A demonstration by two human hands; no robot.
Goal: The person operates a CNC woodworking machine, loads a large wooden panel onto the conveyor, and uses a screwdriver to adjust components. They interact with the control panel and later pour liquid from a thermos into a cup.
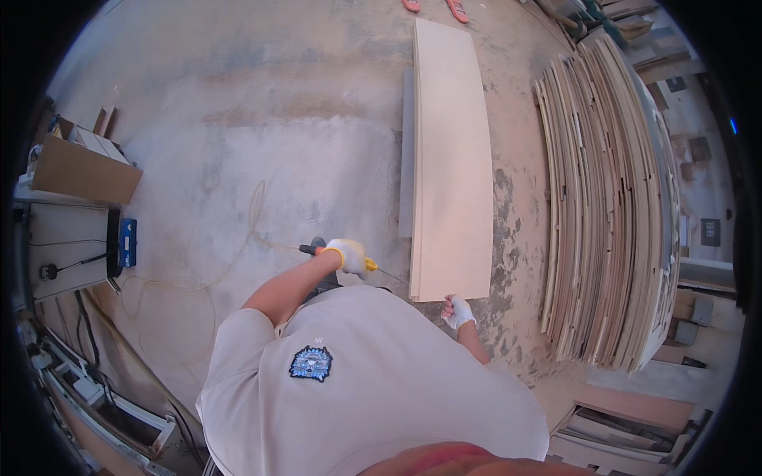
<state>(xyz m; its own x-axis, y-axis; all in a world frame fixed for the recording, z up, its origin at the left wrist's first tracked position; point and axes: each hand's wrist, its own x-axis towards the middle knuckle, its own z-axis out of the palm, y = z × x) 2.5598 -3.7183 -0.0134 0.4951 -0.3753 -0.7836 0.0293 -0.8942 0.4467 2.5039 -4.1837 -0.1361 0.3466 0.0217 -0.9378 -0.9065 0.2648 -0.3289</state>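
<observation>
In my left hand point(348, 255), which wears a white glove with a yellow cuff, is an air blow gun point(371, 264) with a yellow body and a long thin nozzle. The nozzle points at the near left corner of a long pale board point(452, 159), which lies on top of a stack. A clear yellowish hose point(255, 226) runs left from the gun's handle across the floor. My right hand point(459, 312), also gloved in white with bare fingertips, has its fingers curled at the board's near edge; the exact grip is partly hidden.
Many thin panels point(603, 206) stand packed together on the right. Left are a cardboard box point(86, 170), a grey cabinet point(67, 246) and a blue case point(128, 242). Metal rails point(103, 404) fill the lower left. Orange sandals point(457, 9) lie beyond the board.
</observation>
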